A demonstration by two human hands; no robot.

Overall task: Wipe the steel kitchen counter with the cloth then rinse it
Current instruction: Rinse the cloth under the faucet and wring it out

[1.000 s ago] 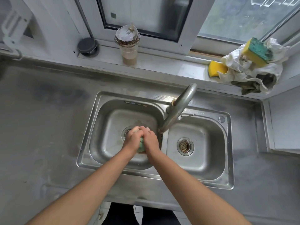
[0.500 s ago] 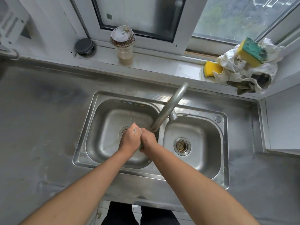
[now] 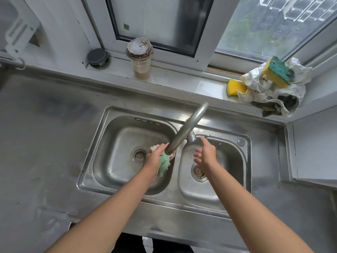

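Note:
My left hand (image 3: 155, 159) grips a bunched green and pink cloth (image 3: 162, 164) over the left basin of the steel double sink (image 3: 102, 143), right under the spout of the curved tap (image 3: 184, 131). Apart from it, my right hand (image 3: 205, 153) hovers over the right basin with its fingers spread and nothing in it, close below the tap's lever (image 3: 192, 137). Around the sink lies the steel counter (image 3: 45, 143), dull and streaked.
On the window sill stand a lidded plastic cup (image 3: 140, 59) and a dark round lid (image 3: 97, 56). At the sill's right end lie yellow-green sponges (image 3: 277, 71) on crumpled white rags (image 3: 269, 92). A white wall panel (image 3: 313, 150) bounds the counter on the right.
Both hands were squeezing the cloth together over the left basin. The right hand has let go and moved right, over the right basin near the tap lever. The left keeps the cloth.

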